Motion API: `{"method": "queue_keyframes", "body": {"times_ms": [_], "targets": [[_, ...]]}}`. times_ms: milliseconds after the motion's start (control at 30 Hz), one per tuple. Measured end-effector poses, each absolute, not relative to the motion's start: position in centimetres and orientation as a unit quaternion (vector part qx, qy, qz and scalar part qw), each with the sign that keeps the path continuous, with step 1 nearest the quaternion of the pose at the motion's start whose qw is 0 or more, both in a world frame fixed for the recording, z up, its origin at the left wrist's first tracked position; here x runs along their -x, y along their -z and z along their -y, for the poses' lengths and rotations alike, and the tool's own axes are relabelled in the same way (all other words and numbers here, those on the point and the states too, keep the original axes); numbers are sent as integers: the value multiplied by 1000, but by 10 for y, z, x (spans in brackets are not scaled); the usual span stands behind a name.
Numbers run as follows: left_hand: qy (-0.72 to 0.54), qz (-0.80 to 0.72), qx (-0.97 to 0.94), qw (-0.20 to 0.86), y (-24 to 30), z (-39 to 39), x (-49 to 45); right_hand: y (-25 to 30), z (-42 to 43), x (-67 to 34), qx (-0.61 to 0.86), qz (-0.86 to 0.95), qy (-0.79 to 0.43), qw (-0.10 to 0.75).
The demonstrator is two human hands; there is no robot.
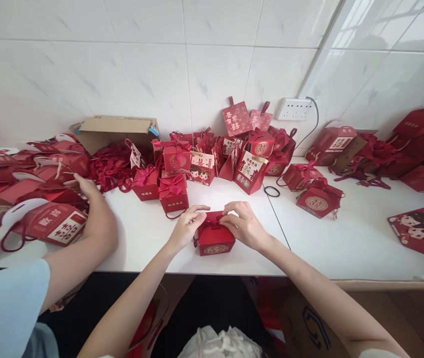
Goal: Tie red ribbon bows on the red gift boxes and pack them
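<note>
A small red gift box point(217, 245) with a gold emblem on its front stands upright near the table's front edge, directly before me. A dark red ribbon point(214, 222) crosses its top in what looks like a bow. My left hand point(188, 227) is at the box's left upper edge, thumb and forefinger closed at the ribbon's left side. From the right, my right hand point(245, 224) pinches the ribbon's other side with thumb and fingertips. The fingers partly cover the ribbon ends.
Finished-looking bowed boxes point(174, 193) stand behind, with printed bags point(251, 171). A cardboard carton point(117, 124) and loose ribbons point(111, 166) lie back left. At left, a co-worker's hand point(83, 188) touches a pile of red boxes point(36, 184). More boxes point(318, 199) sit at right.
</note>
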State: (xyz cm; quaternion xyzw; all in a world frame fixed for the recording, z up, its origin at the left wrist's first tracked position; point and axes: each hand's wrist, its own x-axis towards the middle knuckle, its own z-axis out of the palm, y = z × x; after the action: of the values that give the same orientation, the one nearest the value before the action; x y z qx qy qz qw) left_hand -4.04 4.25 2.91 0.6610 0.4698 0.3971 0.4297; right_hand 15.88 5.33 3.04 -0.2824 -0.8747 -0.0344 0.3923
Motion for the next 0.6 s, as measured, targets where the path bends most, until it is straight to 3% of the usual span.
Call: {"method": "queue_keyframes", "body": {"times_ms": [333, 467, 600], "targets": [[-369, -528, -747, 163, -31, -16, 56, -39, -43, -186, 228, 920, 133, 289], [-373, -530, -741, 176, -36, -4, 45, -39, -40, -185, 241, 923, 125, 273], [-335, -540, -745, 203, -38, 1, 38, -44, -37, -184, 287, 918, 27, 274]]}}
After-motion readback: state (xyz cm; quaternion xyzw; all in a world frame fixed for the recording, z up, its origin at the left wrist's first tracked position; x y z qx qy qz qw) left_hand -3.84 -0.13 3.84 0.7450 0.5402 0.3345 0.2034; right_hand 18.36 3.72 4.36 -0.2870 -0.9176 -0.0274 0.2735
